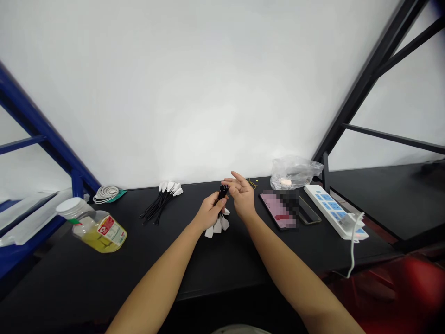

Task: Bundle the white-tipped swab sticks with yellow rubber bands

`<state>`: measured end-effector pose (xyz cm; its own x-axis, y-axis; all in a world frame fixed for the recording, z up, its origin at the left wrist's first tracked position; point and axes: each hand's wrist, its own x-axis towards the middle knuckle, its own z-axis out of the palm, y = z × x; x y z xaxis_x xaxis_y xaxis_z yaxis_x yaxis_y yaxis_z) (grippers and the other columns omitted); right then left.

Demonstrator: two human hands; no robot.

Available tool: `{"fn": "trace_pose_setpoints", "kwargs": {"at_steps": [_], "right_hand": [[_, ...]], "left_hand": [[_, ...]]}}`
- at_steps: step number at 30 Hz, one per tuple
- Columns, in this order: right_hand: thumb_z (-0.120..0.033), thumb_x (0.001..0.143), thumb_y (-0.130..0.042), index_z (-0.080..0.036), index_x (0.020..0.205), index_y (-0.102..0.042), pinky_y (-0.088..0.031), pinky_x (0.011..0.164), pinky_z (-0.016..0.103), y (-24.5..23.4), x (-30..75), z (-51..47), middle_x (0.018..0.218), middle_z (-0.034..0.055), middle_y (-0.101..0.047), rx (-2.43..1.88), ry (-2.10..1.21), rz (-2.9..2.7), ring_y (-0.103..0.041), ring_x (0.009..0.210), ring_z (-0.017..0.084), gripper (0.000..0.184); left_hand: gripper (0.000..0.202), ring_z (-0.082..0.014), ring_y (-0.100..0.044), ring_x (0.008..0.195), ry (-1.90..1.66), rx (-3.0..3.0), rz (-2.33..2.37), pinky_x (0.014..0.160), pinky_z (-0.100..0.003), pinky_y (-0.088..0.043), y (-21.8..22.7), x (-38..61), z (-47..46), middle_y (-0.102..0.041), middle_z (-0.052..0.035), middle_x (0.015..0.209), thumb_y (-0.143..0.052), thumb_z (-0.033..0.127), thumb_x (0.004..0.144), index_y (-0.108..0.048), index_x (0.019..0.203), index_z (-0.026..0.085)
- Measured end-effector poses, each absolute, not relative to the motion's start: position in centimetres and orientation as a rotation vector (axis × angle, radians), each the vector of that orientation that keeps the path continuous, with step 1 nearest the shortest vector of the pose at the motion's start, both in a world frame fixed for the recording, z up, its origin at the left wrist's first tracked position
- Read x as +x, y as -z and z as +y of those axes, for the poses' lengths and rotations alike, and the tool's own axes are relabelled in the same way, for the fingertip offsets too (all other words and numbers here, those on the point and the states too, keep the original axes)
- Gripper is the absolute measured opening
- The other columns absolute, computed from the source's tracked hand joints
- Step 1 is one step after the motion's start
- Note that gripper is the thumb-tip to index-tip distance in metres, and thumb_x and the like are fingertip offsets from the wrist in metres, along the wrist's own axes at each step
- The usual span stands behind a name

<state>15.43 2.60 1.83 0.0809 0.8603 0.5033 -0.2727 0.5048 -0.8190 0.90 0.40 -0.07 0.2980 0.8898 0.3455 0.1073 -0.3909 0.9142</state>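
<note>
My left hand point(209, 212) is wrapped round a bundle of thin black cords point(223, 191), held upright above the table with their ends pointing up. White tags point(217, 226) hang out below the fist. Close beside the upper ends is my right hand point(243, 199), its fingers stretched out and spread, with the thumb near the cord ends. Whether the fingertips touch the cords, I cannot tell. Farther left on the table lies a second bundle of black cords point(156, 208), its white tags fanned out toward the wall.
On the left stand a clear jar point(100, 234) of yellow contents and a coiled white cable point(106, 194). To the right lie a phone point(278, 211), a second dark phone point(309, 211), a white power strip point(330, 208) and a plastic bag point(295, 169). The black table point(222, 269) meets a white wall.
</note>
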Motion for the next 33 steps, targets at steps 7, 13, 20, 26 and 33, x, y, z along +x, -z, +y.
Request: {"fn": "trace_pose_setpoints", "kwargs": {"at_steps": [7, 13, 20, 26, 33], "right_hand": [[-0.048, 0.069, -0.085, -0.023, 0.127, -0.063, -0.049, 0.101, 0.050, -2.6, 16.3, 2.3, 0.090, 0.0089, -0.079, -0.610, -0.998, -1.352, -0.062, 0.122, 0.031, 0.067], [-0.033, 0.074, -0.083, -0.025, 0.126, -0.065, -0.043, 0.108, 0.050, -2.6, 16.8, 2.0, 0.092, 0.0064, -0.079, -0.605, -0.823, -1.551, -0.064, 0.119, 0.027, 0.056], [-0.029, 0.078, -0.081, -0.027, 0.122, -0.067, -0.046, 0.104, 0.046, -2.4, 17.0, 2.3, 0.093, 0.0044, -0.078, -0.674, -0.678, -1.627, -0.066, 0.111, 0.026, 0.046], [-0.036, 0.084, -0.074, -0.025, 0.130, -0.061, -0.048, 0.101, 0.046, -1.8, 16.6, 2.4, 0.092, 0.0054, -0.079, -0.658, -0.743, -1.551, -0.065, 0.111, 0.025, 0.049], [-0.032, 0.082, -0.076, -0.025, 0.130, -0.061, -0.048, 0.101, 0.045, -1.8, 16.3, 1.9, 0.094, 0.0046, -0.078, -0.704, -0.696, -1.641, -0.065, 0.107, 0.024, 0.050]], "left_hand": [[0.032, -0.0150, -0.055, 0.061, -1.114, 1.969, 0.976, 0.060, -0.027, -0.041, -1.1, 0.7, -0.4, -0.061, -0.0020, 0.069, -0.050, 0.046, 0.097, -0.066, 0.093, 0.018], [0.027, -0.0162, -0.058, 0.066, -1.099, 2.090, 1.078, 0.062, -0.027, -0.042, -0.9, 0.8, -0.4, -0.066, -0.0030, 0.076, -0.048, 0.038, 0.098, -0.067, 0.093, 0.020], [0.024, -0.0194, -0.066, 0.083, -1.036, 2.168, 1.167, 0.073, -0.030, -0.049, -1.1, 0.7, -0.3, -0.072, -0.0060, 0.094, -0.046, 0.033, 0.099, -0.066, 0.100, 0.019], [0.027, -0.0224, -0.068, 0.094, -1.036, 2.237, 1.199, 0.081, -0.034, -0.052, -1.2, 0.7, -0.3, -0.073, -0.0074, 0.106, -0.046, 0.033, 0.099, -0.065, 0.114, 0.021], [0.030, -0.0234, -0.069, 0.095, -0.993, 2.285, 1.265, 0.082, -0.036, -0.054, -0.6, 0.3, 0.2, -0.073, -0.0086, 0.106, -0.043, 0.032, 0.100, -0.066, 0.117, 0.020]]}}
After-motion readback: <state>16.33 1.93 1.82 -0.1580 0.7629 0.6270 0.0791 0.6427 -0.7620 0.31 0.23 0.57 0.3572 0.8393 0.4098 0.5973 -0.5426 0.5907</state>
